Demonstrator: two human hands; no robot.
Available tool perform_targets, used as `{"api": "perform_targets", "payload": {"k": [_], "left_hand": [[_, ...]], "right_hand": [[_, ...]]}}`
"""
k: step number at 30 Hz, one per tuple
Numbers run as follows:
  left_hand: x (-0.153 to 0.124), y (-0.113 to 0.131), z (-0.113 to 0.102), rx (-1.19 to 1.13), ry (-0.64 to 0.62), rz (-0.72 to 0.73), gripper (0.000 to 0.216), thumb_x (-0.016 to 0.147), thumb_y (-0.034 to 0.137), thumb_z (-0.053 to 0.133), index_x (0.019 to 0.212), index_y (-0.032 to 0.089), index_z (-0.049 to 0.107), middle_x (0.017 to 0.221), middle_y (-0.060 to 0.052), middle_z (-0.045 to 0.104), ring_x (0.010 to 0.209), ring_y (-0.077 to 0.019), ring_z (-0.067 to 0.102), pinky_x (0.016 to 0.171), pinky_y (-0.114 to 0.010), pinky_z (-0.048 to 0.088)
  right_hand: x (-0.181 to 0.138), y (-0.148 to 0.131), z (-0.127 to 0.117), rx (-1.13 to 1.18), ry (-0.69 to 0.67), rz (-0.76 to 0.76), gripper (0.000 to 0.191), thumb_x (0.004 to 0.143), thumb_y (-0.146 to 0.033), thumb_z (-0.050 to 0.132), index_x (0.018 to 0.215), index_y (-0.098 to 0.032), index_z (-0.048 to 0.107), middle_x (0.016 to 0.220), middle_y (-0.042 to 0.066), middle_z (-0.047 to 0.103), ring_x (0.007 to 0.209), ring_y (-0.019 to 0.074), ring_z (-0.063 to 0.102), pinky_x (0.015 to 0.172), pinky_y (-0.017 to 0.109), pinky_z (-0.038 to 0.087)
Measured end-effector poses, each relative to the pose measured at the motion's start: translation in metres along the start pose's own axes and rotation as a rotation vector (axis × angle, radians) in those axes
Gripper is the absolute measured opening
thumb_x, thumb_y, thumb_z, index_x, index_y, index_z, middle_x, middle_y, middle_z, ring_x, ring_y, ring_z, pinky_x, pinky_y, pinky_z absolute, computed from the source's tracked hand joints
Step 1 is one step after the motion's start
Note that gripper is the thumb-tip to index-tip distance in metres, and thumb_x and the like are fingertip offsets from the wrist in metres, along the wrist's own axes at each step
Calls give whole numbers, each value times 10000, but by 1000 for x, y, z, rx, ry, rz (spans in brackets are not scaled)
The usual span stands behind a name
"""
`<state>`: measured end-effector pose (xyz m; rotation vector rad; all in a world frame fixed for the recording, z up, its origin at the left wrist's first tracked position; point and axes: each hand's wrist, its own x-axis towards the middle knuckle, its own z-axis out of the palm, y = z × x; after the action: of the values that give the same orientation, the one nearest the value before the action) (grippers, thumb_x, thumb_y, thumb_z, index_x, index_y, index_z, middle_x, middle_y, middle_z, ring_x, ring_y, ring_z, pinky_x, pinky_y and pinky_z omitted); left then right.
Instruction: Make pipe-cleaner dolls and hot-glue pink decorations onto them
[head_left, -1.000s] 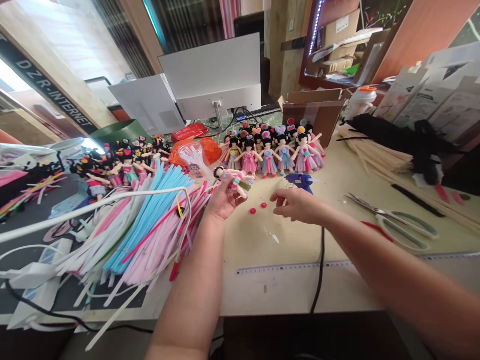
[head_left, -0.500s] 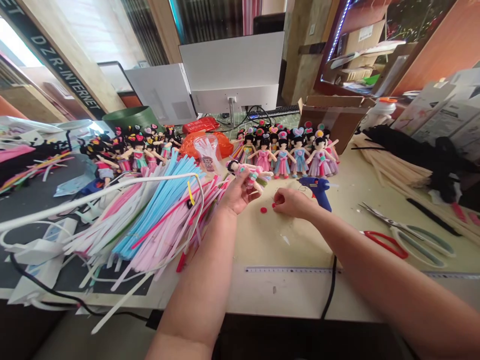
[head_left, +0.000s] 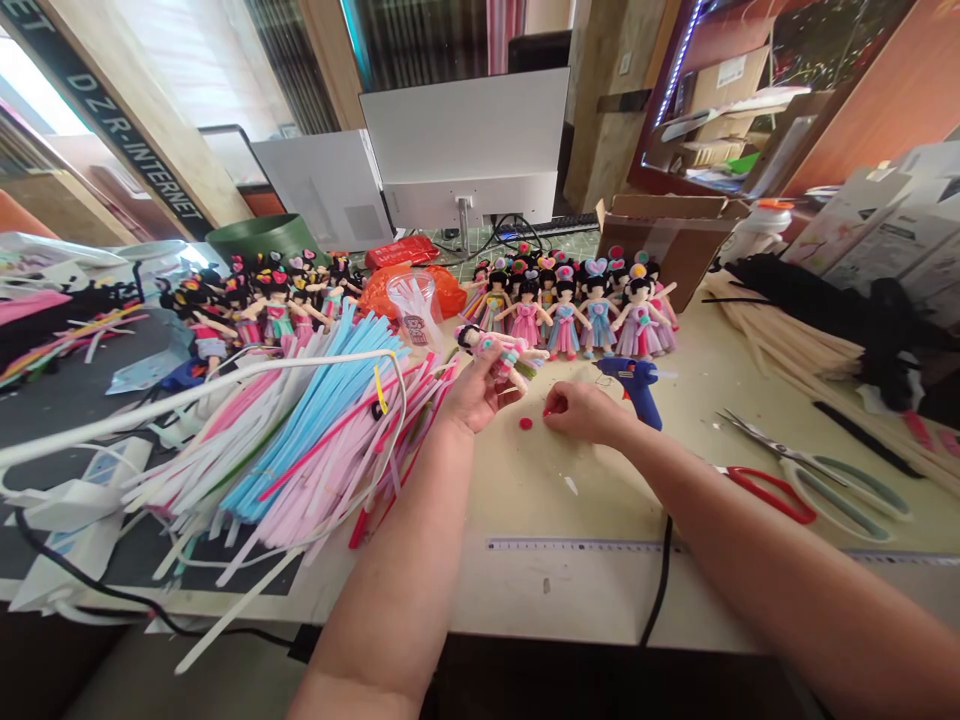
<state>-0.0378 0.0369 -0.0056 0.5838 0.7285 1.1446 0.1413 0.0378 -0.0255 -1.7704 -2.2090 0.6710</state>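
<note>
My left hand (head_left: 472,392) is closed around a small pink doll (head_left: 499,350) made of fuzzy wire, held just above the table. My right hand (head_left: 581,411) rests on the table beside it, fingers pinched on a small red bead (head_left: 547,411). A second red bead (head_left: 526,423) lies loose on the table between my hands. A blue glue gun (head_left: 634,381) lies right behind my right hand, its black cord (head_left: 660,580) running off the front edge.
A row of finished dolls (head_left: 577,305) stands behind my hands, more dolls (head_left: 255,295) at the left. A heap of pink and blue fuzzy wires (head_left: 300,440) lies left. Scissors (head_left: 810,475) and a ruler (head_left: 600,545) sit to the right and in front. A cardboard box (head_left: 671,235) and monitors (head_left: 469,150) stand behind.
My right hand came down from above the table and closed its fingers on one of the two red beads. The left hand kept hold of the doll. The view shifted slightly.
</note>
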Motion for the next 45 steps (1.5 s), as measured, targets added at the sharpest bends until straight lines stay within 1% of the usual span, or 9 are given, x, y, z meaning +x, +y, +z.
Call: {"api": "perform_targets", "payload": {"k": [4,9,13,16,20,27,33,36,45], "left_hand": [[-2,-1,2,4,-24,17,233,884,376,609,965,160,638,803,-25,647,513,-46,516,568,-210,521],[-1,-4,5,43,-31,26,254,828,398,677,931,171,632,695,21,588,523,-59,532,569,-209,522],[0,-9,7,72,-24,31,261,810,402,695,898,168,619,691,23,590,509,-60,530,534,-204,515],[1,-12,8,100,-21,47,283,784,426,715,849,173,606,637,33,569,502,-77,544,496,-203,502],[1,-16,12,141,-54,31,331,755,455,735,899,182,615,722,10,634,525,-82,571,487,-198,497],[1,-25,18,247,68,95,457,655,488,800,928,167,622,722,17,629,546,-79,553,512,-210,497],[-2,-32,26,342,207,226,450,596,481,828,814,168,589,624,54,564,518,-68,510,489,-189,439],[-2,-32,29,386,242,290,441,600,488,820,775,161,581,611,51,560,515,-61,499,494,-179,423],[-3,-37,34,575,190,474,403,641,488,786,809,145,656,701,-4,653,596,-99,579,559,-204,460]], "right_hand": [[-6,0,0,37,62,-48,74,681,-190,612,726,-220,560,768,26,654,720,175,586,606,265,393],[-19,8,-6,125,213,-207,112,681,-154,577,763,-225,550,722,1,639,678,158,582,630,265,411],[-28,15,-9,241,291,-306,121,689,-157,557,793,-218,556,700,-8,629,631,138,565,618,261,428],[-33,17,-9,304,356,-306,119,692,-178,567,804,-219,571,700,-10,634,616,133,562,608,263,435],[-35,21,-11,492,345,-247,95,707,-235,585,800,-218,582,698,-11,633,620,134,565,605,269,456],[-32,28,-19,703,372,-180,125,720,-291,610,807,-205,582,707,-4,628,657,138,581,622,275,469],[-32,29,-22,649,440,-204,63,713,-241,601,753,-212,561,649,-21,598,594,121,541,560,245,431],[-32,30,-22,580,471,-226,50,714,-205,585,748,-217,550,649,-26,587,579,114,522,557,241,423],[-31,31,-22,508,487,-218,70,709,-167,575,750,-215,545,628,-36,565,566,108,512,569,238,415]]}}
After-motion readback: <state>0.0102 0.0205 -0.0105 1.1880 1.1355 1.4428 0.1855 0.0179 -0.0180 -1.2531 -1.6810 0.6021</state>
